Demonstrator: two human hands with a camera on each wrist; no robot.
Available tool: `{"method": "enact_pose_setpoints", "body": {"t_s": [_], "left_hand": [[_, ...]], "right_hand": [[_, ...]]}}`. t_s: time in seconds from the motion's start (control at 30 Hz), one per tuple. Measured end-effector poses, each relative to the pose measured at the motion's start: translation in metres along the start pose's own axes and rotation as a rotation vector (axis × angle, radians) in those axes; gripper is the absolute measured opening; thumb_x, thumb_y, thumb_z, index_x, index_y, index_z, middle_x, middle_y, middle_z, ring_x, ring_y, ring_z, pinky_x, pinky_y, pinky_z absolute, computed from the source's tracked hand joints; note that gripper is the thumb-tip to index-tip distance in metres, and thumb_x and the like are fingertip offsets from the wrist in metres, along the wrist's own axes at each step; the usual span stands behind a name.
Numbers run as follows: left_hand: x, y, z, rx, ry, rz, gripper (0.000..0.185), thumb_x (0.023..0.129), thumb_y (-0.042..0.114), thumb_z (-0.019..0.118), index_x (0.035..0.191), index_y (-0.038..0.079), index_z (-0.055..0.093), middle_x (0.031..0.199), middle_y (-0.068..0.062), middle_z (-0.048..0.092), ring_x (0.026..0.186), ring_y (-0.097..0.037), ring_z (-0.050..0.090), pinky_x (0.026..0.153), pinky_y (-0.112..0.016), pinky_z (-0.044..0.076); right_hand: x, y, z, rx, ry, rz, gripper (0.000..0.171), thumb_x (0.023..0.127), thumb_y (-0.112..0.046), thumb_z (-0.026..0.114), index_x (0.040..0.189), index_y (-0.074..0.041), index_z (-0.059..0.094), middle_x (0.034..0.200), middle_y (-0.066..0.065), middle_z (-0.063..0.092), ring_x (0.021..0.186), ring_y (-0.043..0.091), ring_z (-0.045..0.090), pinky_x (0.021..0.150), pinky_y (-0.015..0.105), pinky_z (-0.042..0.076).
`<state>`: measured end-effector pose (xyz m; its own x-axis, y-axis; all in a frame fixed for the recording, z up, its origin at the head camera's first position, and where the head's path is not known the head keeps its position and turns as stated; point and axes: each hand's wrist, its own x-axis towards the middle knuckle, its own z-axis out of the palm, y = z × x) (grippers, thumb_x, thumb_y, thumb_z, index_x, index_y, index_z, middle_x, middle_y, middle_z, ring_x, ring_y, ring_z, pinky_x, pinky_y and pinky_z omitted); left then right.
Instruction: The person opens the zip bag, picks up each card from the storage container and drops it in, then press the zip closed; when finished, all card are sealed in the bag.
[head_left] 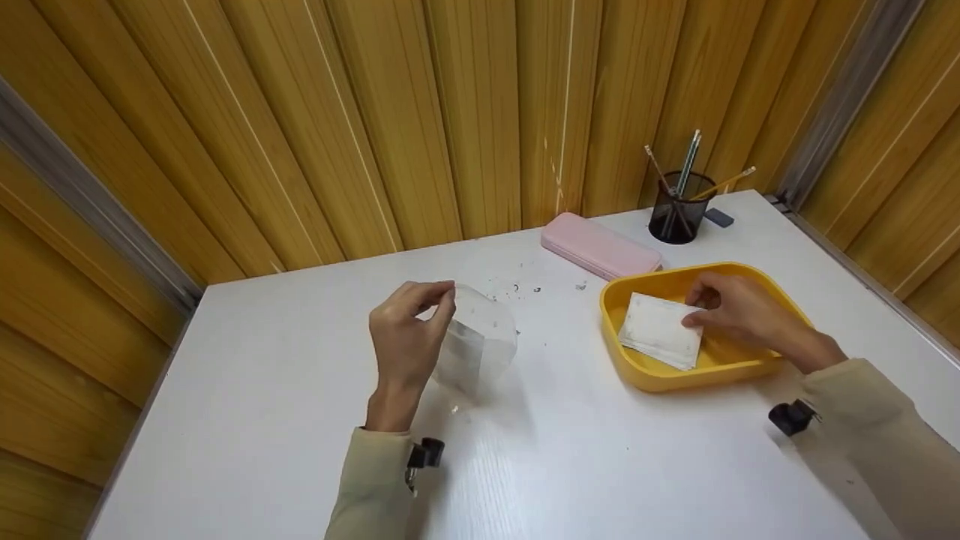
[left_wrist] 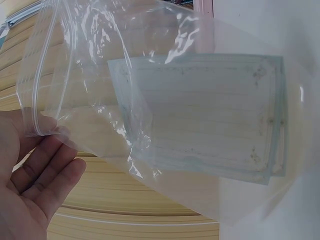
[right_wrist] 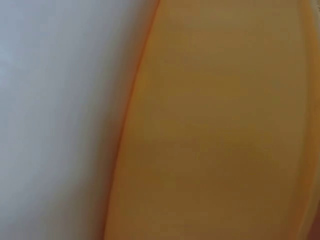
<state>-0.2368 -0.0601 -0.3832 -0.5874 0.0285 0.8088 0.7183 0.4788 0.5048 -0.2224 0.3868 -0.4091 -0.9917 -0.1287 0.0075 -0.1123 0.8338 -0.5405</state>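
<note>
In the head view my left hand point(head_left: 409, 330) pinches the top edge of a clear zip bag point(head_left: 491, 319) over the table. The left wrist view shows the bag's zip strip point(left_wrist: 42, 75) between thumb and finger of the left hand point(left_wrist: 37, 175), with a few pale bordered cards point(left_wrist: 200, 115) inside. My right hand point(head_left: 739, 311) reaches into a yellow tray point(head_left: 645, 381) and pinches the corner of a small stack of white cards point(head_left: 660, 334). Only the tray's yellow inside point(right_wrist: 215, 125) and the tabletop fill the right wrist view, the hand out of sight.
Behind the tray lies a pink pencil case point(head_left: 600, 246). A black mesh pen cup point(head_left: 675, 217) holds several pencils, with a dark eraser point(head_left: 718, 217) beside it. Dark crumbs point(head_left: 537, 289) dot the white table point(head_left: 285, 390). Wood-look walls point(head_left: 360, 127) close off the back and sides.
</note>
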Motion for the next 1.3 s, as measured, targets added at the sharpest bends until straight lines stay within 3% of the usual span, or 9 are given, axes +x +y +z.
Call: {"method": "enact_pose_setpoints", "body": {"t_s": [0.3, 0.5, 0.7, 0.83, 1.0, 1.3], "left_hand": [[-0.001, -0.001, 0.000, 0.014, -0.008, -0.012, 0.008, 0.092, -0.004, 0.077, 0.095, 0.001, 0.082, 0.087, -0.008, 0.077, 0.080, -0.019, 0.075, 0.074, -0.034, 0.064], [-0.001, 0.000, 0.000, 0.028, -0.009, -0.020, 0.008, 0.091, -0.005, 0.078, 0.095, 0.001, 0.082, 0.087, -0.007, 0.077, 0.080, -0.019, 0.075, 0.074, -0.033, 0.064], [-0.001, -0.001, 0.001, 0.024, -0.010, -0.022, 0.010, 0.090, -0.006, 0.078, 0.095, 0.001, 0.082, 0.087, -0.006, 0.077, 0.079, -0.019, 0.075, 0.074, -0.033, 0.064], [-0.001, -0.002, 0.001, 0.017, -0.005, -0.018, 0.010, 0.090, -0.006, 0.078, 0.095, 0.001, 0.082, 0.086, -0.006, 0.077, 0.079, -0.019, 0.075, 0.074, -0.033, 0.064], [-0.001, -0.002, 0.001, 0.014, 0.008, 0.006, 0.011, 0.088, -0.008, 0.078, 0.093, 0.000, 0.082, 0.085, -0.007, 0.077, 0.077, -0.020, 0.075, 0.072, -0.034, 0.064], [-0.001, -0.001, 0.002, 0.021, 0.000, -0.013, 0.009, 0.090, -0.006, 0.078, 0.094, 0.001, 0.082, 0.086, -0.007, 0.077, 0.078, -0.019, 0.075, 0.073, -0.033, 0.064]], "right_hand": [[-0.007, -0.011, -0.012, 0.022, 0.076, -0.095, 0.018, 0.098, -0.003, 0.076, 0.116, -0.001, 0.074, 0.109, 0.011, 0.070, 0.096, 0.028, 0.062, 0.078, 0.008, 0.047], [-0.009, -0.016, -0.019, 0.024, 0.169, -0.163, 0.015, 0.097, 0.001, 0.075, 0.112, -0.002, 0.077, 0.104, 0.011, 0.072, 0.090, 0.026, 0.062, 0.075, 0.007, 0.049], [-0.011, -0.028, -0.027, 0.087, 0.271, -0.158, 0.014, 0.098, -0.006, 0.077, 0.111, -0.003, 0.077, 0.104, 0.014, 0.075, 0.084, 0.012, 0.063, 0.072, 0.007, 0.051], [-0.012, -0.043, -0.030, 0.163, 0.353, -0.195, 0.013, 0.096, -0.005, 0.079, 0.109, -0.002, 0.077, 0.102, 0.014, 0.076, 0.080, 0.002, 0.065, 0.072, 0.008, 0.053], [-0.012, -0.065, -0.032, 0.224, 0.426, -0.260, 0.014, 0.095, -0.001, 0.079, 0.109, -0.002, 0.079, 0.101, 0.010, 0.075, 0.079, 0.002, 0.069, 0.073, 0.009, 0.054], [-0.011, -0.107, -0.031, 0.257, 0.442, -0.357, 0.014, 0.096, 0.001, 0.077, 0.110, -0.002, 0.079, 0.102, 0.008, 0.074, 0.082, 0.006, 0.069, 0.076, 0.011, 0.056]]}}
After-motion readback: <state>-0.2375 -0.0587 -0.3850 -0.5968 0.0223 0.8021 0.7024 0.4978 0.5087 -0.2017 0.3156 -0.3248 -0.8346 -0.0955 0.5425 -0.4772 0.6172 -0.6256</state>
